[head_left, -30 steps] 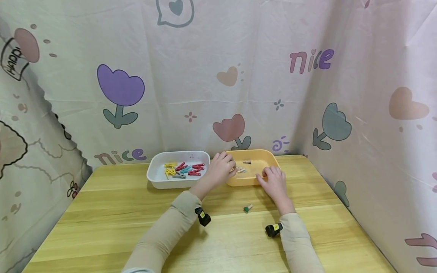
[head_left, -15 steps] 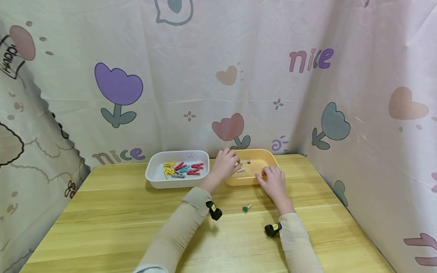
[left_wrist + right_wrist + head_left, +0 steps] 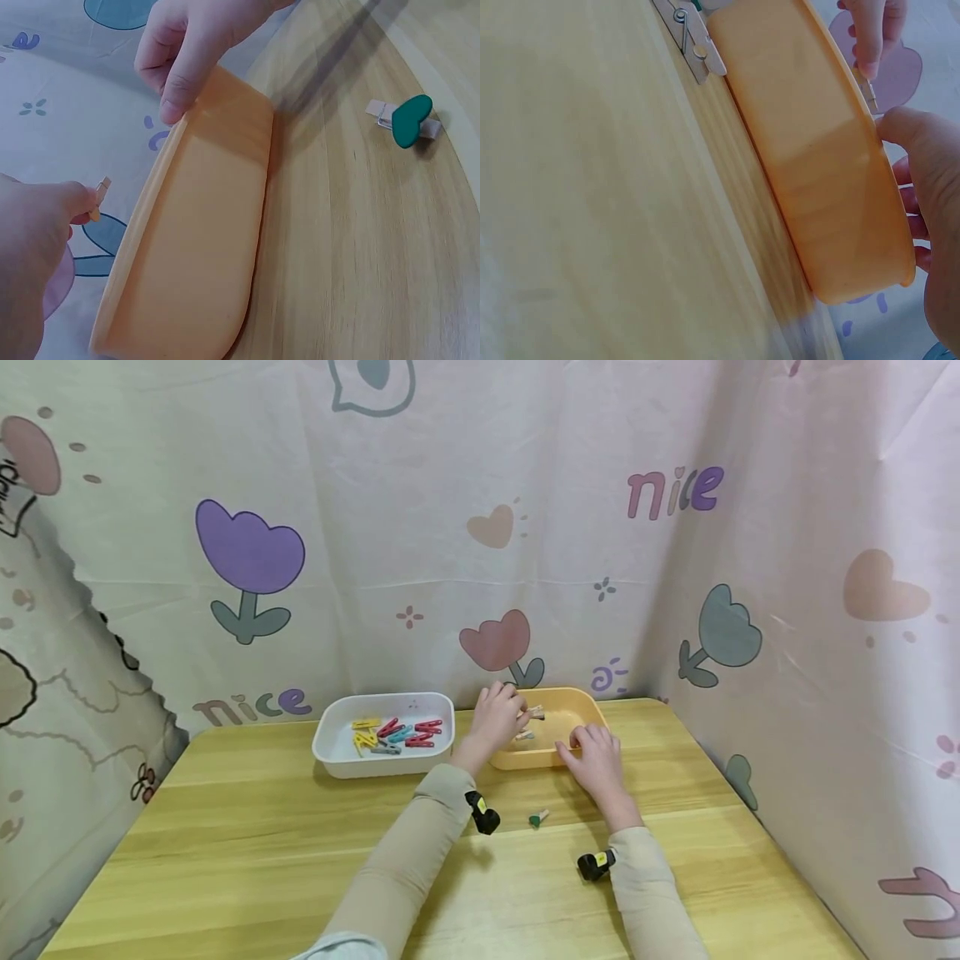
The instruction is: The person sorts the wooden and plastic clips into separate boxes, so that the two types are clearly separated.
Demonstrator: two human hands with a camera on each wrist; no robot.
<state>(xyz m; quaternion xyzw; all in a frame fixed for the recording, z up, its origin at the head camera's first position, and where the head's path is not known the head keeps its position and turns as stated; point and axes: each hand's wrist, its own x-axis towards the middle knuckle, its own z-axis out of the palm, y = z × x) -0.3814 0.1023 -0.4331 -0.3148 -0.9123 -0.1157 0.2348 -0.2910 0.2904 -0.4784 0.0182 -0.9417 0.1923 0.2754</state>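
Over the left part of the yellow basket (image 3: 555, 762), my left hand (image 3: 498, 717) pinches a small wooden clothespin (image 3: 100, 196) between thumb and fingertips, above the rim. On the basket's floor lies another wooden clothespin (image 3: 523, 736), partly hidden by the near wall. My right hand (image 3: 597, 762) holds the basket's near rim at the right, thumb on the outer side and fingers curled over inside. In front of the basket, on the table, lies a wooden clothespin with a green heart (image 3: 411, 121).
A white basket (image 3: 382, 768) with several red, yellow, blue and grey plastic clothespins stands left of the yellow one. Both stand on a wooden table (image 3: 247, 860) near its back edge. Behind hangs a patterned cloth (image 3: 420, 552).
My left hand has moved right and slightly away over the yellow basket, and a clothespin now shows lifted in its fingertips. The right hand stays on the rim. The head view has shifted slightly.
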